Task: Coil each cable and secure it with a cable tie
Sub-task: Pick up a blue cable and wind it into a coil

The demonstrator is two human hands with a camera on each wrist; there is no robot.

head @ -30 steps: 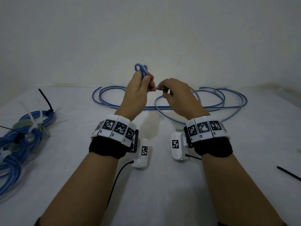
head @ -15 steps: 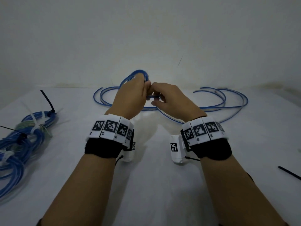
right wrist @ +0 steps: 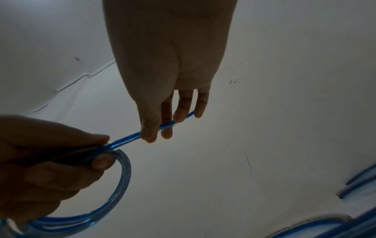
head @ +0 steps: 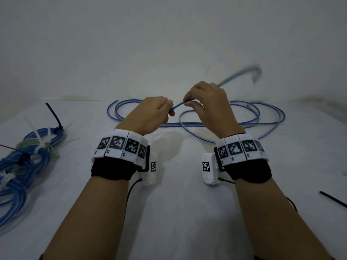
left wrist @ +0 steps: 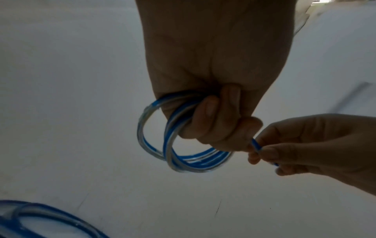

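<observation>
- Your left hand [head: 150, 114] is raised above the white table [head: 178, 212], fingers curled tight around a small coil [left wrist: 179, 145] of the blue cable [head: 206, 123]. The left wrist view shows a few loops bunched in your fist and hanging out below the fingers.
- Your right hand [head: 208, 104] sits just right of the left and a little higher. Thumb and fingertips pinch the cable where it leaves the coil, and a short stretch of it [right wrist: 126, 139] spans the gap between your two hands.
- Past your right hand the cable rises to the far right as a blurred arc [head: 242, 75] in front of the wall [head: 169, 44].
- The rest of the cable lies loose on the far side of the table, behind both hands, in wide flat curves from left of centre out to the right.
- At the left edge of the table sits a heap of coiled blue cables [head: 20, 166], bound with pale ties and black ones. One black tie tail [head: 53, 114] sticks up from the far end of the heap.
- A loose black cable tie [head: 333, 199] lies flat at the near right edge of the table, well apart from your hands.
- Both wrists wear black bands with white marker tiles, left [head: 120, 145] and right [head: 240, 148].
</observation>
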